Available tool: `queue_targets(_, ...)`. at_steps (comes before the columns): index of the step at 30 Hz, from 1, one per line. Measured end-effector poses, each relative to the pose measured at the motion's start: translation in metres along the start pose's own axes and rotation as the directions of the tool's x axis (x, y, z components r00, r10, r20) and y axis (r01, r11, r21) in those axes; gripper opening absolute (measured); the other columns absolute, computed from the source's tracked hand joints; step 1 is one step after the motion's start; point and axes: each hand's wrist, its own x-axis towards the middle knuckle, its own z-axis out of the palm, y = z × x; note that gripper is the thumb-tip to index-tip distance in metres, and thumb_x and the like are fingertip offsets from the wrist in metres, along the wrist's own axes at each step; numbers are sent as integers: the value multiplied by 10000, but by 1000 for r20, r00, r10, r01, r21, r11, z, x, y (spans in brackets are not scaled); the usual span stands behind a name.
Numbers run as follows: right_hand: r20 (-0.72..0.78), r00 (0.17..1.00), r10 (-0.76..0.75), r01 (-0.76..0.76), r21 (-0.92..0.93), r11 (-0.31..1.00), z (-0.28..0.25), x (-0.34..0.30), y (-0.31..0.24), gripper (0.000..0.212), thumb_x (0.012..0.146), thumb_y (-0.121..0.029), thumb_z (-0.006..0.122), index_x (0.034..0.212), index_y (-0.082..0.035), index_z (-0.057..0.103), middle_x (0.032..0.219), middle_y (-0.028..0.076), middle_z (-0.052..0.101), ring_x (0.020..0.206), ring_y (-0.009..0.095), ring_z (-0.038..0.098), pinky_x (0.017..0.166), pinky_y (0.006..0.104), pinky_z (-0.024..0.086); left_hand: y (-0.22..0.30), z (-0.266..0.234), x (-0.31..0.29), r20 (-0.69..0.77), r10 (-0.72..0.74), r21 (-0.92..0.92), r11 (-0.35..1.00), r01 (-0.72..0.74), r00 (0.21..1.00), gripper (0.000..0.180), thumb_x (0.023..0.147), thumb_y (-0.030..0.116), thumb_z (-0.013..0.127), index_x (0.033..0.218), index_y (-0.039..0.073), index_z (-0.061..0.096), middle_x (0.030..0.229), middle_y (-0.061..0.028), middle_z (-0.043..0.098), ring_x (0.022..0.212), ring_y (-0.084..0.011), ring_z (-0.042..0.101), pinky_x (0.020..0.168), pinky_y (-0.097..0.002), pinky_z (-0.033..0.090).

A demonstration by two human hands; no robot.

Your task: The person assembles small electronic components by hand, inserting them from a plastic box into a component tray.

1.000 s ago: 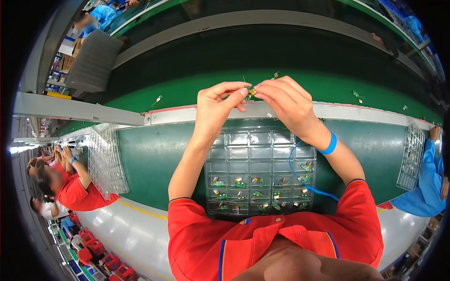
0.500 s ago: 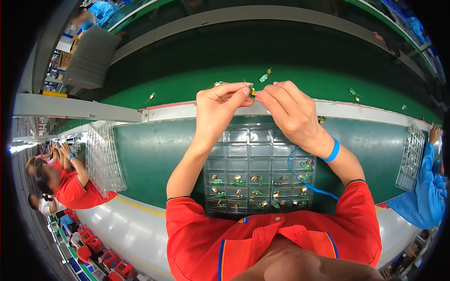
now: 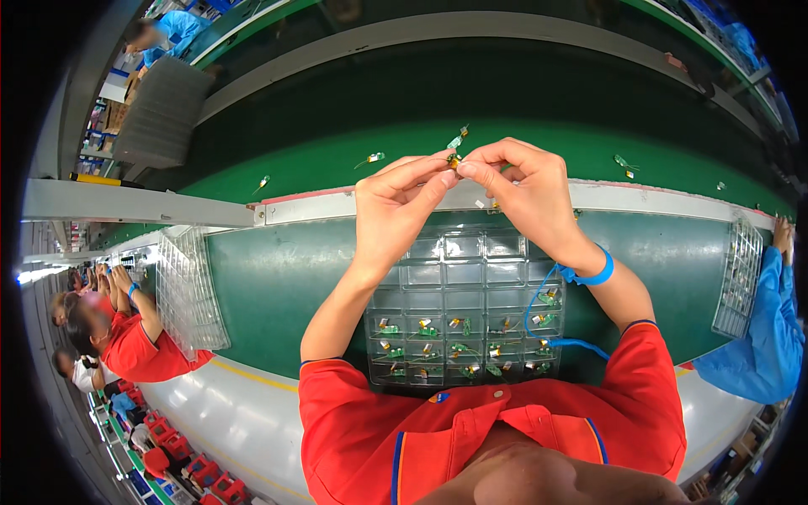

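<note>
My left hand [image 3: 397,198] and my right hand [image 3: 523,181] meet above the rail along the near edge of the green belt. Between the thumb and fingertips of both is a small green circuit board [image 3: 454,160] with a yellow part, mostly covered by the fingers. A blue wrist strap [image 3: 598,268] with a coiled cord circles my right wrist. Below my hands lies a clear compartment tray [image 3: 423,300]. Several similar boards with thin wires, such as one green board [image 3: 427,331], rest in its nearer compartments; the farther ones hold none.
Loose boards lie on the belt [image 3: 320,164], one board [image 3: 459,139] just beyond my fingers. A small white piece [image 3: 480,204] shows against the rail [image 3: 311,204]. Clear trays stand left [image 3: 189,286] and right [image 3: 738,278]. Co-workers sit on both sides.
The boards on the belt have shifted left. My right hand's fingers have come closer around the board and uncurled somewhat, while the left hand stays nearly in place.
</note>
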Motion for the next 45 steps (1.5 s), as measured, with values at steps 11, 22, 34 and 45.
queue_targets(11, 46, 981, 190, -195, 288, 938, 2, -1, -7, 140, 851, -116, 722, 923, 2, 703, 819, 48, 683, 653, 81, 597, 573, 211, 502, 4, 1, -2, -34, -19, -97, 995, 16, 999, 189, 863, -6, 660, 1046, -47, 681, 1002, -140, 692, 903, -197, 679, 853, -333, 576)
queue_targets(22, -139, 974, -178, 177, -21, 984, 10, -4, 4, 219, 782, 8, 741, 994, -6, 688, 880, 62, 648, 752, 110, 627, 699, 248, 560, -3, 6, 4, -116, -131, -275, 957, 95, 985, 204, 866, 37, 679, 1053, -43, 682, 970, -139, 698, 865, -183, 680, 824, -318, 577)
queue_targets(34, -108, 925, -363, 353, -100, 930, 11, -1, 8, 239, 775, 41, 713, 1009, 2, 684, 907, 94, 651, 787, 159, 651, 664, 267, 573, -9, 9, 2, -151, -85, -296, 954, 37, 985, 152, 877, 24, 662, 1011, -44, 683, 977, -131, 685, 846, -188, 682, 816, -332, 593)
queue_targets(45, -20, 974, -225, 224, -43, 974, 9, 0, 8, 188, 789, 15, 716, 972, 17, 671, 913, 81, 644, 793, 138, 633, 669, 261, 578, -10, 9, 0, -204, -41, -192, 981, 1, 978, 141, 878, 21, 658, 999, -44, 691, 941, -123, 687, 830, -182, 679, 793, -329, 598)
